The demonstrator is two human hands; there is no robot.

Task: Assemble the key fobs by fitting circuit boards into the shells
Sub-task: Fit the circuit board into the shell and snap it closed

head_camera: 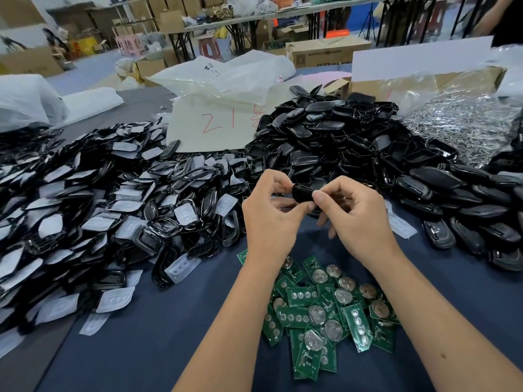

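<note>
Green circuit boards lie heaped nearest you on the worktop. Above them your left hand and right hand both pinch one black fob shell; squeeze evenly along its edges. Loose shells pile beyond.

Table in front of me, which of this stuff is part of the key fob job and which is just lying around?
For the job:
- black shell held by the left hand and right hand
- green circuit boards
- heap of black shells
- pile of shell frames with clear button pads

Lying about:
- white plastic bags
- cardboard box
- bag of shiny metal parts
</note>
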